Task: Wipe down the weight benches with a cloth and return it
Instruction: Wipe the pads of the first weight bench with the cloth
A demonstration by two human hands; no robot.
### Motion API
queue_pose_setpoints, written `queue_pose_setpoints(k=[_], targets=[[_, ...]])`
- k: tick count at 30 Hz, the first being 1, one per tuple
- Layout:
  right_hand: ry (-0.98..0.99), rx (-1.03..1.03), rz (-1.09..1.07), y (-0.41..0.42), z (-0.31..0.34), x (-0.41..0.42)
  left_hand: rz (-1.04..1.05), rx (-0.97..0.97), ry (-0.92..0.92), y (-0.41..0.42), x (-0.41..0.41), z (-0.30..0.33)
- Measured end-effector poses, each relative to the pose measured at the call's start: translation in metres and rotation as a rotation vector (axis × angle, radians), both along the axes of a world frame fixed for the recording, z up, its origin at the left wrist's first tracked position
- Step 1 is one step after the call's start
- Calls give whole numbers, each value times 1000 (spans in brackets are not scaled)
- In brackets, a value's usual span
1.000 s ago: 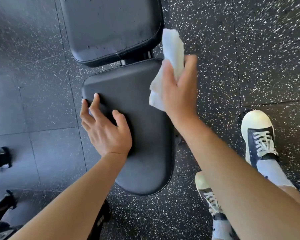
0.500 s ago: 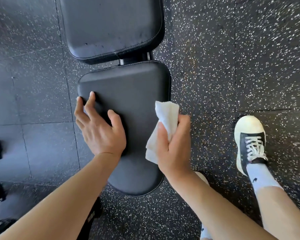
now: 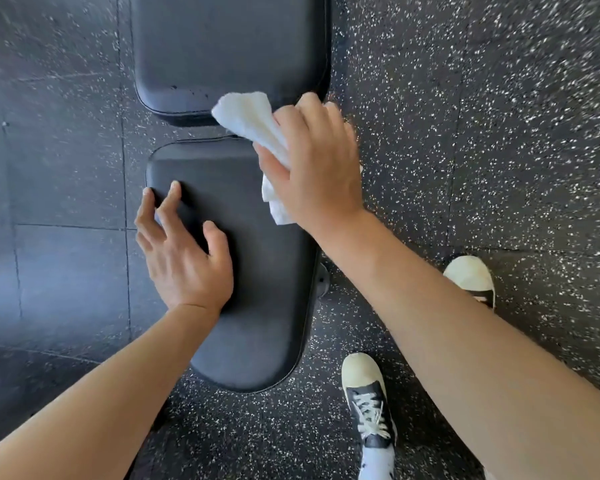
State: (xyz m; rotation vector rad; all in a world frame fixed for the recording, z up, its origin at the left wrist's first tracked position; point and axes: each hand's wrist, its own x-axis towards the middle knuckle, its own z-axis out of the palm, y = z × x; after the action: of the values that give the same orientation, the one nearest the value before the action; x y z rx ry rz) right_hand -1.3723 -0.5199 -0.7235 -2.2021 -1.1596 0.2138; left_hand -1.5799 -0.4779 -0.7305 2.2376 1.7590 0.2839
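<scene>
Head-camera view down onto a weight bench. Nearest the viewer, two black-and-cream sneakers stand on the speckled rubber floor (image 3: 465,98): one (image 3: 369,407) just beside the seat pad's narrow near end, the other (image 3: 471,277) farther right, partly hidden by the right forearm. The seat pad (image 3: 257,306) runs away from the viewer, widening toward its far edge. The left hand (image 3: 184,258) rests on the pad's left side with fingers spread and nearly straight, gripping nothing and apparently bracing. The right hand (image 3: 317,168) lies over the pad's far right corner, fingers curled round a crumpled white cloth (image 3: 253,121), whose free end reaches across the gap to the near edge of the back pad (image 3: 229,46). Judged from this position, the wiping step is in hand: the cloth is at the seat's far end, and small specks remain visible along the back pad's near edge, so that pad seems not yet finished. Other benches are not in view, and returning the cloth is still to come. At the seat's right edge a small dark fitting (image 3: 323,282) protrudes beneath the forearm. The bracing left hand covers part of the seat, which cannot be wiped until it lifts.
</scene>
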Motion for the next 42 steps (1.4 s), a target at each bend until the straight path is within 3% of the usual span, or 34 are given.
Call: queue_pose_setpoints(k=[3, 9, 17, 21, 34, 42], targets=[[11, 80, 109, -34, -5, -12, 6, -10, -3, 0, 1, 1], [-41, 54, 367, -70, -11, -16, -15, 14, 28, 1, -1, 0], [-344, -119, 580, 20, 9, -14, -19, -12, 23, 1, 4, 8], [-263, -100, 712, 93, 11, -29, -50, 5, 18, 5, 4, 13], [-134, -55, 720, 126, 7, -46, -27, -5, -47, 7, -1, 10], [-135, -64, 768, 125, 6, -44, 18, -89, 37, 1, 1, 20]])
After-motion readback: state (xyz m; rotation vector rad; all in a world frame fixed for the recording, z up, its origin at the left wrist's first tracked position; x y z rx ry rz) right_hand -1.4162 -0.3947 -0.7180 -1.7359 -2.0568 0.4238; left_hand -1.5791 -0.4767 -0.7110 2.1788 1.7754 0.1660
